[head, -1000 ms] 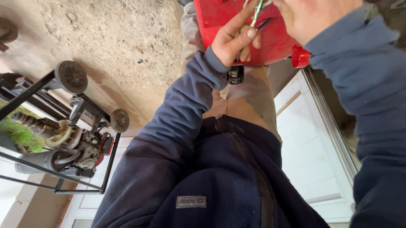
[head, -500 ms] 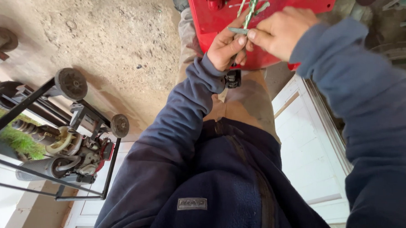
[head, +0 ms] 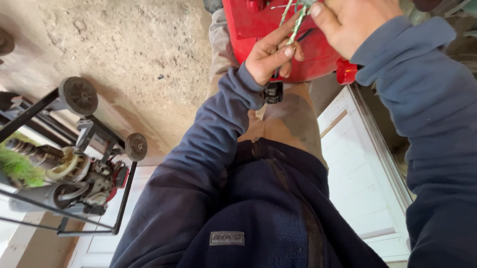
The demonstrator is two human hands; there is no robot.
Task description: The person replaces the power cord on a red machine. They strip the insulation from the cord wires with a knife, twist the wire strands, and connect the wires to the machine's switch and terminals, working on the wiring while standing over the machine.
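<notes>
Fingers (head: 285,51) of the left hand (head: 268,57) pinch a green-and-white cord (head: 296,25) at twelve o'clock; the right hand (head: 356,18) grips its upper end, keeping it taut against the red machine housing (head: 254,22).

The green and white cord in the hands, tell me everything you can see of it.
The cord is thin and looks twisted, with green and pale strands like braided twine. It runs steeply from the top edge of the view down in front of the red machine body. The right hand grips its upper part, where the end looks frayed or doubled, and the left hand pinches it lower, between thumb and fingers. It looks fairly taut between the hands. Where it attaches is not visible.
</notes>
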